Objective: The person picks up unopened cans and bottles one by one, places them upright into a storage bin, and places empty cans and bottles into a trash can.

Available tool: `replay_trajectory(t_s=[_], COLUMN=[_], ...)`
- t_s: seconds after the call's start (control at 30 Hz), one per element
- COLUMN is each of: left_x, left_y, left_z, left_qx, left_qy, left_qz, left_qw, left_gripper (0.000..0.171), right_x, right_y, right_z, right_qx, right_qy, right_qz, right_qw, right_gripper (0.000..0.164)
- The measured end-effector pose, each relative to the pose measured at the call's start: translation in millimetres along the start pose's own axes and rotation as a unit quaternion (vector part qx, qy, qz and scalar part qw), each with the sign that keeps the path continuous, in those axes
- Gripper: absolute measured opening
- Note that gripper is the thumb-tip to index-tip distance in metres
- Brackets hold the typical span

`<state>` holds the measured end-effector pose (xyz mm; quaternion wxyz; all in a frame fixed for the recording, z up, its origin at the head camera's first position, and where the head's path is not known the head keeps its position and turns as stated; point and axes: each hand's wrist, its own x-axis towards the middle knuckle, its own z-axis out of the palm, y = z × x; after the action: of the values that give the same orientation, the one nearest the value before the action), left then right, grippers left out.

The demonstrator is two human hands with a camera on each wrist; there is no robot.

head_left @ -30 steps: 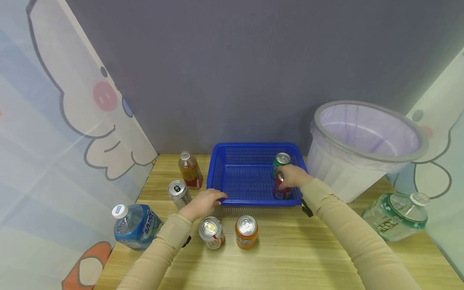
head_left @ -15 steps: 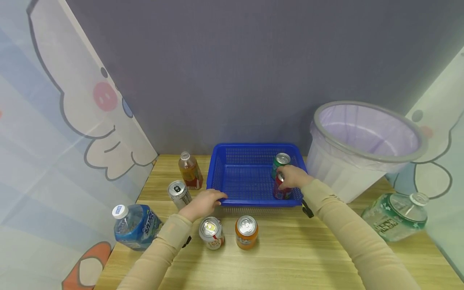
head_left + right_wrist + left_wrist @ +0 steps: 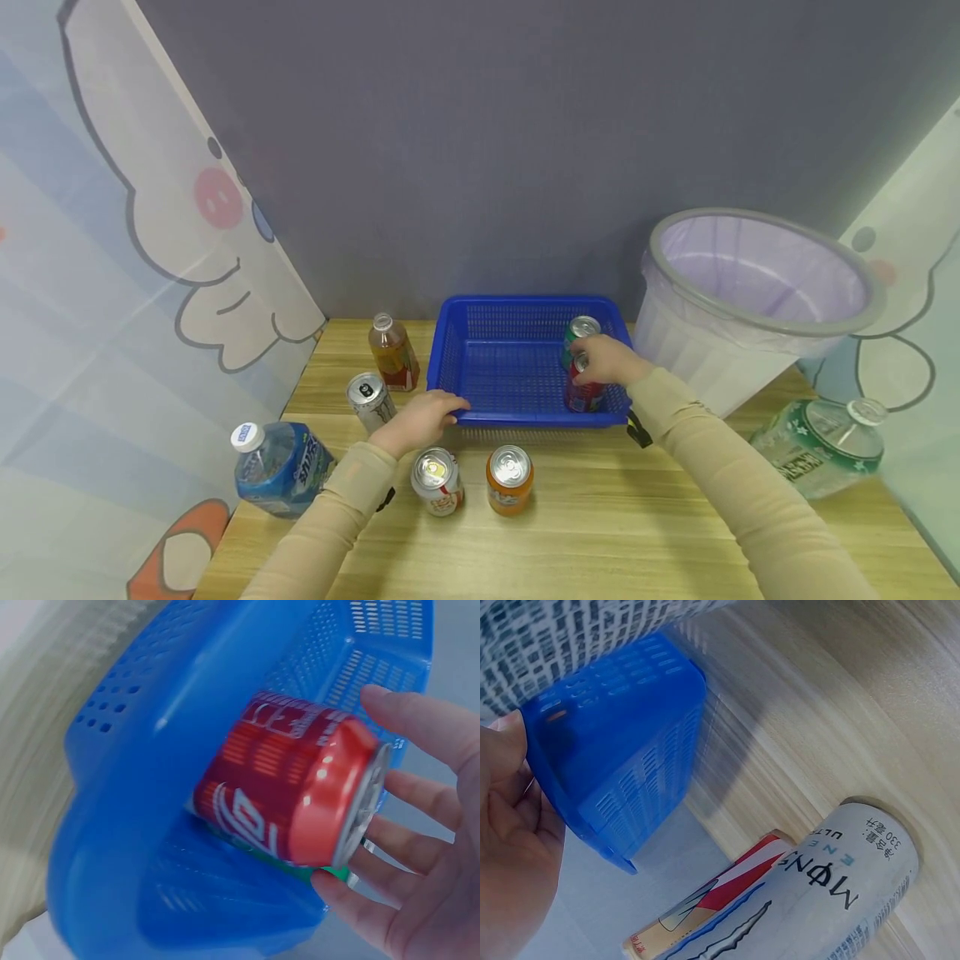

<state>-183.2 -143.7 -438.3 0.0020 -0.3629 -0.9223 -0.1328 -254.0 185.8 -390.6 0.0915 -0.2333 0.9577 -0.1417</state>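
Note:
A blue plastic basket [image 3: 502,379] stands against the back wall. At its front left corner my left hand [image 3: 420,421] pinches the rim, thumb and fingers on either side, as the left wrist view shows. Inside the basket at the right, a red drink can [image 3: 582,398] stands upright in front of a green can [image 3: 585,327]. My right hand [image 3: 613,360] is over the red can's top. In the right wrist view its fingers [image 3: 420,799] are spread around the can's lid end, and the thumb stands clear of it.
A white lined bin [image 3: 697,358] is right of the basket, with a large green bottle [image 3: 817,454] nearer. At left are an amber bottle [image 3: 395,358], a Monster can [image 3: 371,400] and a blue bottle [image 3: 281,471]. White [image 3: 438,487] and orange [image 3: 510,483] cans stand in front.
My right hand has loosened from the red can, its fingers spreading and lifting slightly. The can stays in the basket. My left hand keeps its place on the rim.

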Motion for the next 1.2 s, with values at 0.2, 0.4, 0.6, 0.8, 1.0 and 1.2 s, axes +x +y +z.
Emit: replay_trajectory(t_s=[0.2, 0.4, 0.6, 0.8, 1.0, 1.2], left_x=[-0.4, -0.5, -0.3, -0.9, -1.1, -1.4], left_y=[1.1, 1.4, 1.7, 2.3, 1.8, 2.5], left_z=[-1.8, -2.2, -0.7, 0.2, 0.3, -1.4], left_qx=[0.0, 0.001, -0.007, -0.007, -0.007, -0.002], left_qy=[-0.001, 0.0, -0.001, 0.001, 0.004, 0.0], left_qz=[0.001, -0.001, -0.008, -0.007, -0.004, -0.005], left_qw=[1.0, 1.0, 0.9999, 0.9999, 1.0, 1.0], left_gripper=[0.027, 0.027, 0.027, 0.027, 0.027, 0.028], right_x=[0, -5, -12, -20, -25, -31], right_y=[-6, -16, -19, -21, -21, -22], right_z=[-4, -7, -2, 5, 9, 13], right_qx=[-0.002, 0.011, 0.02, 0.024, -0.006, -0.021], right_qy=[0.011, 0.015, 0.018, 0.014, 0.031, 0.054], right_qz=[-0.012, -0.023, -0.041, -0.054, -0.066, -0.089], right_qw=[1.0, 1.0, 0.999, 0.998, 0.997, 0.994], right_gripper=[0.052, 0.048, 0.044, 0.039, 0.034, 0.033])
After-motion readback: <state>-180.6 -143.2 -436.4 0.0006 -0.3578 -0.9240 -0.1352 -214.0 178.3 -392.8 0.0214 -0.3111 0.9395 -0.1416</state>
